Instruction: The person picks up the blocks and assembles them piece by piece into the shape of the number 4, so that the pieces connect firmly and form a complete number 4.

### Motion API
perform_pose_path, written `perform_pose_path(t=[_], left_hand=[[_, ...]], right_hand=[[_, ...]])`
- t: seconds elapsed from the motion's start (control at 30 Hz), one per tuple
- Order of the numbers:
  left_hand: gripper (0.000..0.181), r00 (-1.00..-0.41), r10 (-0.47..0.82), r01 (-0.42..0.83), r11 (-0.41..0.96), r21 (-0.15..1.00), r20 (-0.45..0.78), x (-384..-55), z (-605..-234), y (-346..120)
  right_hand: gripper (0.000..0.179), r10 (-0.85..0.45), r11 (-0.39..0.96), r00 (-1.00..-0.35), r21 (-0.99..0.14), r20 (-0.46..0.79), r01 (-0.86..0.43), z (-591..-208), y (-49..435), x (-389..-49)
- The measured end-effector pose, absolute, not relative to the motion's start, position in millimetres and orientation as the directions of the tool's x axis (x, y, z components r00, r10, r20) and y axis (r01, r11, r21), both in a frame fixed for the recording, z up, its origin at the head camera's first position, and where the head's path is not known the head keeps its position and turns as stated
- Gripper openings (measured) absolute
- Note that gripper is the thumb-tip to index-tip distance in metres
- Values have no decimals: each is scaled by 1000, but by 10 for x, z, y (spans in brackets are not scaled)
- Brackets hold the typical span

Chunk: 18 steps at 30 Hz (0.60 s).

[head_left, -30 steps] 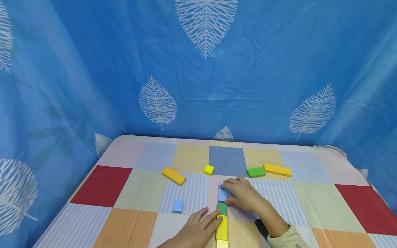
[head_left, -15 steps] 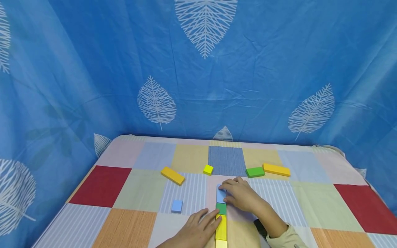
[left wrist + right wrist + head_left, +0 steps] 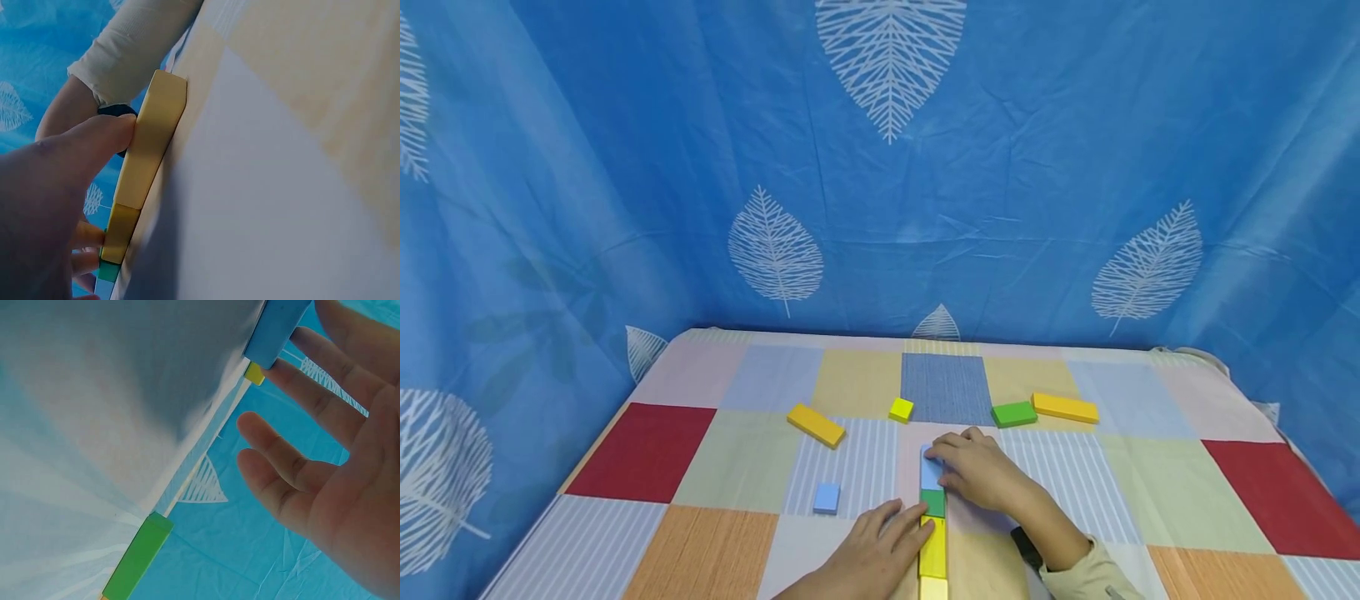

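Note:
A row of blocks runs away from the person: pale yellow (image 3: 933, 588), yellow (image 3: 933, 547), green (image 3: 933, 502) and light blue (image 3: 931, 473), end to end. My left hand (image 3: 868, 553) lies at the row's left side, its fingertips touching the green and yellow blocks. In the left wrist view its thumb (image 3: 119, 129) reaches the long pale yellow block (image 3: 150, 140). My right hand (image 3: 981, 471) touches the light blue block with fingertips at its far end and the thumb by its near right side. The right wrist view shows extended fingers against this blue block (image 3: 275, 328).
A small blue block (image 3: 827, 497) lies left of the row. Beyond are an orange block (image 3: 816, 426), a small yellow block (image 3: 901, 409), a green block (image 3: 1014, 414) and a long orange block (image 3: 1065, 407). A patchwork cloth (image 3: 745, 458) covers the table; a blue curtain (image 3: 880, 192) surrounds it.
The light blue block has shifted slightly nearer the green one, and the small gap between them has closed. Both hands keep nearly the same place; the head view has drifted slightly.

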<state>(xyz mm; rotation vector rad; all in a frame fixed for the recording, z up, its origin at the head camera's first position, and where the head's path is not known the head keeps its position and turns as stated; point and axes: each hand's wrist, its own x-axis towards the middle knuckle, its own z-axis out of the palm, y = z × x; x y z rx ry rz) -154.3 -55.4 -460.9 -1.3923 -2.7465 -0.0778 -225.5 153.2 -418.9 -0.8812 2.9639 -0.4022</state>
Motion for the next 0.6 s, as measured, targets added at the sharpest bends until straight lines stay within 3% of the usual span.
perform_pose_path(t=[0.13, 0.3, 0.6], left_hand=[[83, -596, 798, 803, 595, 39, 92, -1562, -4583, -551], [87, -605, 783, 796, 594, 114, 142, -1601, -4573, -543], [97, -629, 775, 768, 606, 206, 65, -1690, -4523, -550]], right_hand=[[29, -557, 798, -828, -233, 66, -556, -4166, 1538, -2264], [38, -568, 788, -820, -239, 72, -567, -4152, 1560, -2269], [46, -577, 779, -815, -266, 48, -567, -4110, 1585, -2269]])
